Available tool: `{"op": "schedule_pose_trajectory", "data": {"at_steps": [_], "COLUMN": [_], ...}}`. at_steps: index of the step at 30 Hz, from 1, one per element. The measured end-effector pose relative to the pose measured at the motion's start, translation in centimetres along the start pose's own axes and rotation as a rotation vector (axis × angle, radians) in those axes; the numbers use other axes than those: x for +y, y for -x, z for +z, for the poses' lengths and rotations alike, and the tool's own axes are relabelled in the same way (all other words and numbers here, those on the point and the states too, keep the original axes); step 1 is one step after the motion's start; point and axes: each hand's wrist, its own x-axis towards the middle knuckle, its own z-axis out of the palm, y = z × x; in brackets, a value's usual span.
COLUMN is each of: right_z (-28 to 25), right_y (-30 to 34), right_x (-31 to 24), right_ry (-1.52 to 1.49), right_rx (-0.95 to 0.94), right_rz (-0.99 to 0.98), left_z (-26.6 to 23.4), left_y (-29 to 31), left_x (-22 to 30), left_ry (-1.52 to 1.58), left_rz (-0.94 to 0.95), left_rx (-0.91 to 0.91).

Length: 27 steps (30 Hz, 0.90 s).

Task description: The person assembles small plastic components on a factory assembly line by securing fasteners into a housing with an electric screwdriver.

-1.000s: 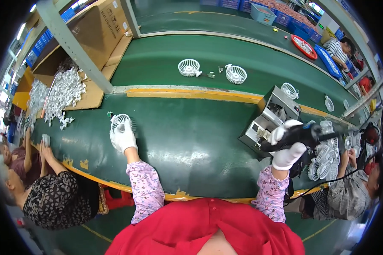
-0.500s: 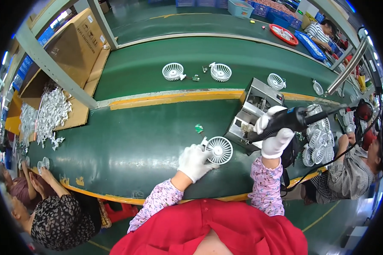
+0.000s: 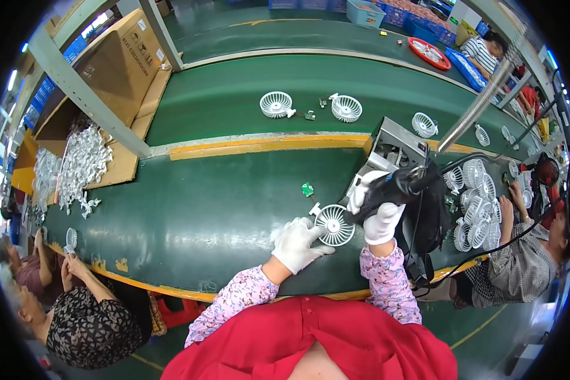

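Your left hand [image 3: 296,244], gloved in white, lay on the green counter [image 3: 221,209] with its grip spread, the fingertips touching the rim of the white fan grille [image 3: 334,225] from its 8 o'clock side. The grille lay flat on the counter, just in front of you and a little to your right. Your right hand [image 3: 381,215], also gloved, had its grip pressed tight around the black power screwdriver [image 3: 392,185], whose tip pointed down to the grille at its 2 o'clock edge; whether the tip touched could not be told. A small green circuit board [image 3: 307,189] lay on the counter near the grille, at its 11 o'clock. A grey metal box [image 3: 394,149] stood just behind your right hand, at 12 o'clock from it. Two more white grilles [image 3: 277,104] lay on the far belt, well apart from your hands. A heap of white grilles [image 3: 478,209] sat at your 3 o'clock beside another person in a checked shirt [image 3: 519,269]. Cardboard boxes [image 3: 117,63] with white parts stood at your 10 o'clock.
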Motion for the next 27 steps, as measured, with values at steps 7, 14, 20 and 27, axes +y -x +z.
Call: {"op": "schedule_pose_trajectory", "data": {"at_steps": [7, 14, 20, 27], "right_z": [-0.5, 0.0, 0.5, 1.0], "right_y": [-0.1, -0.3, 0.1, -1.2], "right_x": [1.4, 1.8, -0.6, -4.9], "right_ry": [0.107, 0.085, 0.118, 0.355], "right_rx": [-0.008, -0.089, -0.054, 0.159], "right_rz": [0.092, 0.149, 0.01, -0.27], "left_z": [0.5, 1.4, 1.4, 0.7], "left_y": [-0.1, -0.2, -0.1, -0.1], "left_x": [-0.4, -0.9, -1.0, -0.7], "left_ry": [0.051, 0.067, 0.059, 0.06], "left_rz": [0.032, 0.076, 0.092, 0.053], "left_rx": [-0.012, 0.028, 0.051, -0.011]}}
